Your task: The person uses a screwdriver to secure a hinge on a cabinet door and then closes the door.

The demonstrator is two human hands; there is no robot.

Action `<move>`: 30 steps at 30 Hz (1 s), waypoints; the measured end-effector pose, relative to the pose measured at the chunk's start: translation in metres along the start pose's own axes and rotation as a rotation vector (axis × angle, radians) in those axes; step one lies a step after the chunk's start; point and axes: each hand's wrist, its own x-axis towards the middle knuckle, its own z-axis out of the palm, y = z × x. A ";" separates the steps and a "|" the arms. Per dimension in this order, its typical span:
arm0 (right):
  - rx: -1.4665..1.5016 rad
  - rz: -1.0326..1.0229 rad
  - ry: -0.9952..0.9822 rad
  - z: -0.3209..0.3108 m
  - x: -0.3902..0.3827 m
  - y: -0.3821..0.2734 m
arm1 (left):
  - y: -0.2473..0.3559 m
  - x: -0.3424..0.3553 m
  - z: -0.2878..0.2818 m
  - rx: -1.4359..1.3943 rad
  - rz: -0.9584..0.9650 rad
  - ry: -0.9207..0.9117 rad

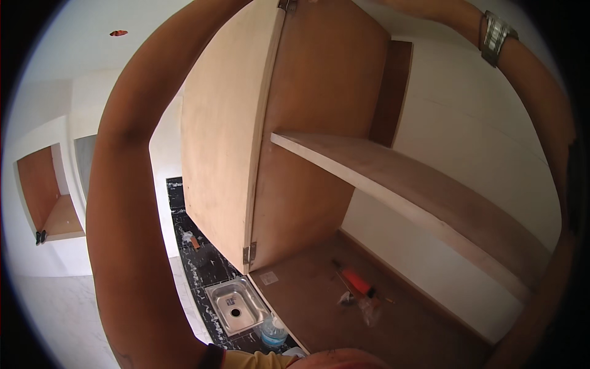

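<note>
Both my arms are raised toward the top of an open wooden wall cabinet. My left arm runs up past the pale cabinet door [224, 123], and its hand lies beyond the upper edge. Part of my right hand [433, 7] shows at the top, left of a metal wristwatch [496, 38]; its fingers are out of sight. The door hangs on an upper hinge [286, 5] and a lower hinge [249, 253] along the brown side panel [313, 92]. Whether either hand touches the door or cabinet is hidden.
A shelf [405, 184] crosses the cabinet. On its brown bottom board [301, 307] lie a red-handled tool [358, 282] and clear plastic scraps [370, 310]. Below are a steel sink [236, 305], a black marbled counter [206, 261] and a water bottle [273, 332]. An open niche [46, 190] stands left.
</note>
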 end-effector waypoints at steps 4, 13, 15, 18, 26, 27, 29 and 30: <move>-0.441 -0.326 0.055 -0.002 -0.004 -0.004 | -0.004 -0.001 0.002 0.048 0.081 0.051; -0.361 -0.235 -0.066 -0.009 0.002 -0.009 | -0.014 0.001 0.001 0.047 0.057 0.044; -0.565 -0.196 -0.140 -0.008 0.002 -0.006 | -0.016 0.003 0.002 0.026 0.064 0.060; -0.032 -0.180 -0.044 -0.008 0.013 0.009 | -0.020 0.008 0.000 0.028 0.076 0.069; -0.406 -0.461 0.136 -0.011 0.001 0.013 | -0.029 0.009 -0.002 0.360 0.305 0.145; -0.446 -0.464 0.116 -0.009 -0.002 0.008 | -0.023 0.008 -0.003 0.357 0.307 0.136; -0.033 0.072 -0.073 -0.016 0.002 0.000 | -0.013 0.008 -0.006 -0.075 0.059 0.018; 0.143 0.270 -0.154 -0.020 0.004 -0.004 | -0.013 0.006 -0.005 -0.076 0.052 0.011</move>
